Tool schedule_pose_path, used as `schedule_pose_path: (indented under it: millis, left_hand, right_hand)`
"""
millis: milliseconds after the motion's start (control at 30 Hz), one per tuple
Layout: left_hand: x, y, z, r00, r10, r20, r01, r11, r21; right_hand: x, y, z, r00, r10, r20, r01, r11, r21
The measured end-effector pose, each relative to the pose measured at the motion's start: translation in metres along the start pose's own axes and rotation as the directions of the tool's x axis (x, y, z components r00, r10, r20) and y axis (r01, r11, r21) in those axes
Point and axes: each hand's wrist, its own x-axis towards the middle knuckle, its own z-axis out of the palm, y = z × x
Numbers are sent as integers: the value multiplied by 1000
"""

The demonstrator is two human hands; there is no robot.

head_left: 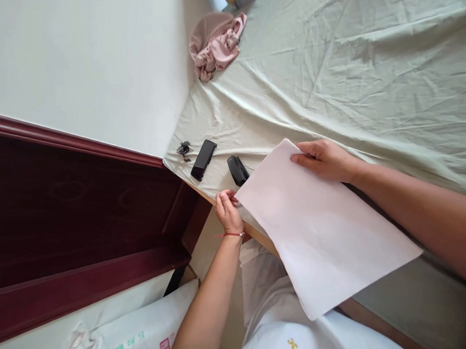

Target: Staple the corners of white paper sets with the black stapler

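Note:
A white sheet of paper, perhaps several sheets together, is held at a slant over the front edge of the bed and my lap. My right hand pinches its far edge, thumb on top. At the near left corner, my left hand has its fingers curled in around the paper; the fingertips are partly hidden. A red string bracelet circles the left wrist. Just beyond the left hand lies a black stapler, partly covered by the paper's edge.
On the pale green sheet lie a black phone, a bunch of keys and a crumpled pink cloth. A dark red wooden panel stands at left. Below it is a white sack.

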Motion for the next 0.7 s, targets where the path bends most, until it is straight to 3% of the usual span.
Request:
schedule_pose_path:
  millis: [100,267,433,700]
  left_hand:
    - [-2,5,1,999,27,19,-29,993,112]
    - [-2,5,4,995,64,79,-76,985,157]
    - [1,-1,4,981,136,141,-165,963,216]
    - [5,3,9,972,71,223,-152,918,366]
  right_hand:
    - [0,1,1,999,26,-21,-26,1000,4]
    - [1,5,6,991,54,-125,-62,996,-62]
    - [3,4,8,992,57,-109,-67,993,-93]
    - [0,8,9,992,22,-127,-31,997,-74]
